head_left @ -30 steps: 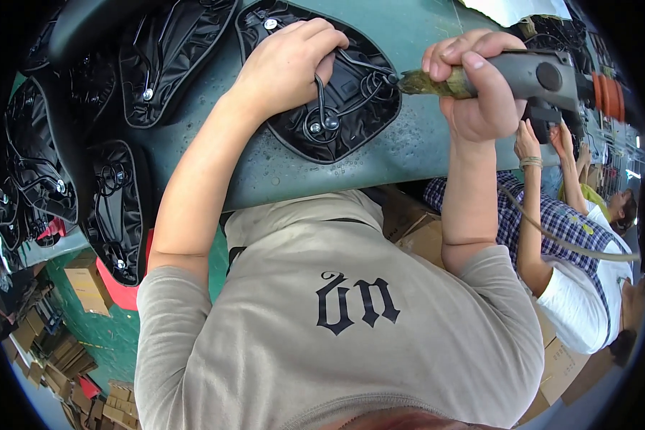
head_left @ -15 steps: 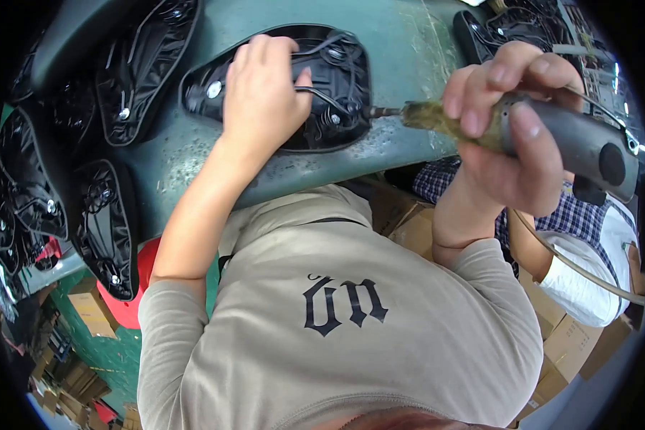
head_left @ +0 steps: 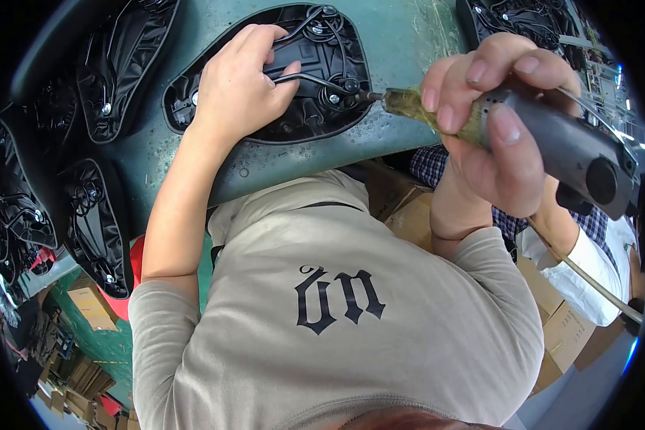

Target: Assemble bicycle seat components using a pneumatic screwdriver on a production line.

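A black bicycle saddle (head_left: 294, 118) lies upside down on the green worktable, its wide end to the right. Bent black metal rails and coil springs show on its underside. My left hand (head_left: 240, 82) grips the saddle over its middle, thumb and fingers curled about the rails. My right hand (head_left: 491, 122) is closed around a dark grey powered screwdriver (head_left: 559, 136) with yellowish tape at its nose. The driver's bit (head_left: 369, 95) points left at the rail end beside the nearer spring; whether it touches a fastener there I cannot tell.
More upturned saddles (head_left: 97, 222) lie at the left, and another group (head_left: 516, 21) sits at the far right. A hose (head_left: 588, 269) trails from the driver. Close on my right is a person in a white sleeve (head_left: 584, 279). Cardboard boxes (head_left: 566, 344) stand below the table.
The driver's bit has moved in from the saddle's right edge to the rail end by the nearer spring. My left hand keeps its hold. The whole view has shifted slightly.
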Demonstrator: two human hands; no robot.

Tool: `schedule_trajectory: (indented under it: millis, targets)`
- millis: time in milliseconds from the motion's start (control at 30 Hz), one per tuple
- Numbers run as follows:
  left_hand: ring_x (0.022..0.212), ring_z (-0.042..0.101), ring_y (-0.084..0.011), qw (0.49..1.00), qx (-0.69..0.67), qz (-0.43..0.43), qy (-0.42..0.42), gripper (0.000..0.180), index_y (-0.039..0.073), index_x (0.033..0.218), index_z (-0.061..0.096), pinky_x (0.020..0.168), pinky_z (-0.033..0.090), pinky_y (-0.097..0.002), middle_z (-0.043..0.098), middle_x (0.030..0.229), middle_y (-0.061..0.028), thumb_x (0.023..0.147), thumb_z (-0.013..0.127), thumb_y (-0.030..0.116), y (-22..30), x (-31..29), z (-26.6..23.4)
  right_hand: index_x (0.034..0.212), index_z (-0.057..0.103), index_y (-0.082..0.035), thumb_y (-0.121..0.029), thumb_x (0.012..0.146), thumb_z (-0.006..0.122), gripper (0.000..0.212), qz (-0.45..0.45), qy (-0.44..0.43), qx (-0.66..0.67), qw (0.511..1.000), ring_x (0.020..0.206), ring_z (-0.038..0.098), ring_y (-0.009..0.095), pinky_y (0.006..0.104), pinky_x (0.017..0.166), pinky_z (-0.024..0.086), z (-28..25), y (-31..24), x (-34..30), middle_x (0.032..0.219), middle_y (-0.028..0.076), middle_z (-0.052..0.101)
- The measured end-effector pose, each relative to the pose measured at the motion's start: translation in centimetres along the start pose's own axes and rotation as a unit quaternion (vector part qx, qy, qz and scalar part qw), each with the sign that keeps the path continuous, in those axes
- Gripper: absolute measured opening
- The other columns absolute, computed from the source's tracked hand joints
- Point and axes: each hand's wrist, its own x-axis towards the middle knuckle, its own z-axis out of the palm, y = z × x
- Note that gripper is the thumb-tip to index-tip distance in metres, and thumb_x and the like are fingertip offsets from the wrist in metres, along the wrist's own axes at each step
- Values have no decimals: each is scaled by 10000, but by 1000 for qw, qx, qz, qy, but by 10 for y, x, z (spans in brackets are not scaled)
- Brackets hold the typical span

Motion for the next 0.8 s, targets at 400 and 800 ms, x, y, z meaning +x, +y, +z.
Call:
schedule_trajectory:
  millis: [400, 800]
  targets:
    - [808, 685, -298, 999, 1, 15, 28, 356, 74, 1076, 656, 699, 572, -399, 665, 918, -85, 760, 789, 167, -3, -3, 2, 1366, 428, -37, -87, 897, 521, 481, -25, 23, -37, 999, 728, 615, 189, 401, 692, 549, 31, -5, -5, 1111, 178, 507]
    - [810, 676, -330, 999, -11, 16, 39, 309, 56, 981, 620, 696, 574, -435, 630, 871, -105, 726, 778, 127, -6, -6, 5, 1209, 492, -73, -11, 939, 671, 330, 74, 132, -9, 988, 698, 632, 220, 433, 668, 563, 48, 22, -4, 1010, 163, 589]
